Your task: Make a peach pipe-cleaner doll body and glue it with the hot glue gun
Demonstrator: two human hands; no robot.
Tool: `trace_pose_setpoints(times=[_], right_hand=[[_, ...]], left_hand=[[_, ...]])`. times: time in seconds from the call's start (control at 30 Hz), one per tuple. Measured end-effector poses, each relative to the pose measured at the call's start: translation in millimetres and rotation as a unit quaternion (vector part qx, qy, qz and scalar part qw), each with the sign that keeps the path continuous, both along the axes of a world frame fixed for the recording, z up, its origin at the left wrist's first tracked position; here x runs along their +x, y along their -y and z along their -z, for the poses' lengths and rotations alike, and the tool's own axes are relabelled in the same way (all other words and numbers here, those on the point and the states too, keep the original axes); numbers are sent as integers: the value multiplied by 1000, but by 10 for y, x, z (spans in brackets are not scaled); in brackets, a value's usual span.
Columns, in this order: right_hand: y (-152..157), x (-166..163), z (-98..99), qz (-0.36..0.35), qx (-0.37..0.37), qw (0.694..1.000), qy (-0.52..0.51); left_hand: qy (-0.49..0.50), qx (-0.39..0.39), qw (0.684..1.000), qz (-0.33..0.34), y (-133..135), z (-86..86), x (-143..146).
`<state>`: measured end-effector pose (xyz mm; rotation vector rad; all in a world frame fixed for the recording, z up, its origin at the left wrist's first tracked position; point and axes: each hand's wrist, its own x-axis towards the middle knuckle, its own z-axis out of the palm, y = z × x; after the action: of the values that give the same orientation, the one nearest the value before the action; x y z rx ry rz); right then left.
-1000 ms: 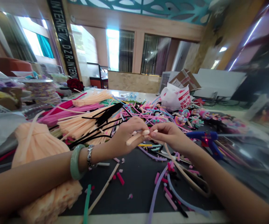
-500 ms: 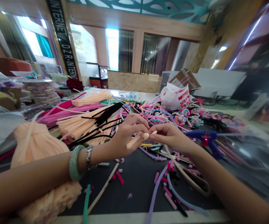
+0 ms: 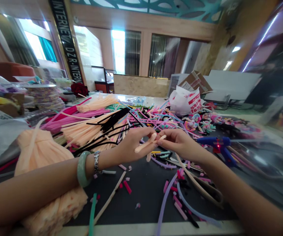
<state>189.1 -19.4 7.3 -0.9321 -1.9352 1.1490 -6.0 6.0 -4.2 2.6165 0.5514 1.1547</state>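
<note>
Both hands meet above the middle of the dark table. My left hand (image 3: 136, 146), with a green bangle and a metal bracelet at its wrist, pinches a short peach pipe cleaner (image 3: 142, 147) that is bent or crossed near the fingertips. My right hand (image 3: 177, 141) is closed on the other end of the peach piece, and a small tip sticks out past its thumb. How the ends join is hidden by the fingers. Under my left forearm lies a thick bundle of peach pipe cleaners (image 3: 44, 147).
A blue glue gun (image 3: 216, 144) with a red light lies at the right. Loose pipe cleaners (image 3: 164, 203) and cut bits cover the front. Behind the hands are black strands (image 3: 114, 119), finished small figures (image 3: 193, 123) and a white plastic bag (image 3: 184, 101).
My left hand has turned, and its raised fingers have curled down round the peach piece. A second peach end now shows below it. My right hand stays almost in place.
</note>
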Motion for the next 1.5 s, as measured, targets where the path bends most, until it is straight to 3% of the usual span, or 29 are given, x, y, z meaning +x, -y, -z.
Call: trace_pose_setpoints(times=[0.17,0.3,0.77,1.03,1.27,1.5], right_hand=[[0,-2,-13,-1,9,1000,7],[-7,8,-4,-5,14,1000,19],[18,17,-19,-21,-5,998,58],[14,22,-1,-48,-29,996,73],[20,-19,9,-29,-4,998,54],[-14,-13,6,23,8,998,-58]], left_hand=[[-28,13,1000,7,-24,-47,-17],[-54,87,994,36,-53,-77,-30],[-12,198,979,40,-27,-42,-18],[-74,256,964,-8,-2,-29,-41],[-62,192,979,-20,24,-43,-18],[-20,16,999,-37,64,-91,-4]])
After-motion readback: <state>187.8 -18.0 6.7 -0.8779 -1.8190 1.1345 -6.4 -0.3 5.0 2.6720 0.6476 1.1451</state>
